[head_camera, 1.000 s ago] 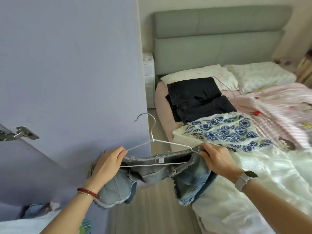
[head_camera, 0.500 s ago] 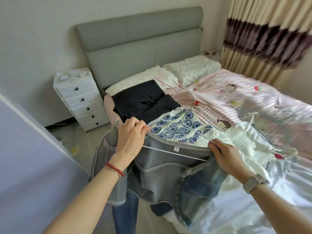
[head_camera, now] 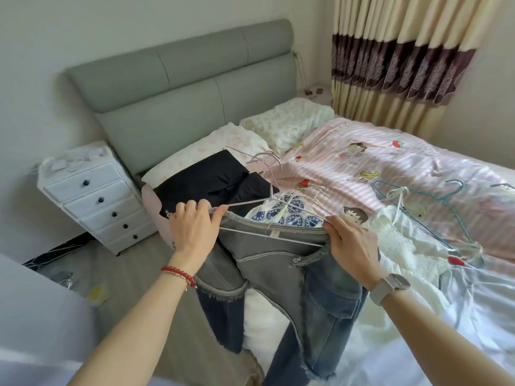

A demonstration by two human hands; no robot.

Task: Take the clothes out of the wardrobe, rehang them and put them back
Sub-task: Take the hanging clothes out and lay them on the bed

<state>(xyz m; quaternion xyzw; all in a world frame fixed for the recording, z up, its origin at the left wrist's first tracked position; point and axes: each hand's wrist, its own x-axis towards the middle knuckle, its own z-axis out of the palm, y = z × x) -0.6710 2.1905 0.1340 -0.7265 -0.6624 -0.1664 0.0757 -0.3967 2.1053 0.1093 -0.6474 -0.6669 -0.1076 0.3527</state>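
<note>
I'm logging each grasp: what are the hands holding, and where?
Both hold the jeans on the white hanger: left hand grips the waistband's left end, right hand its right end.

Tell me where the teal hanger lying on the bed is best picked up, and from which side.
Probably by the hook of the teal hanger, coming from above: it lies flat on the pink striped quilt with that curve bare, while its lower end is tangled in white fabric.
</note>
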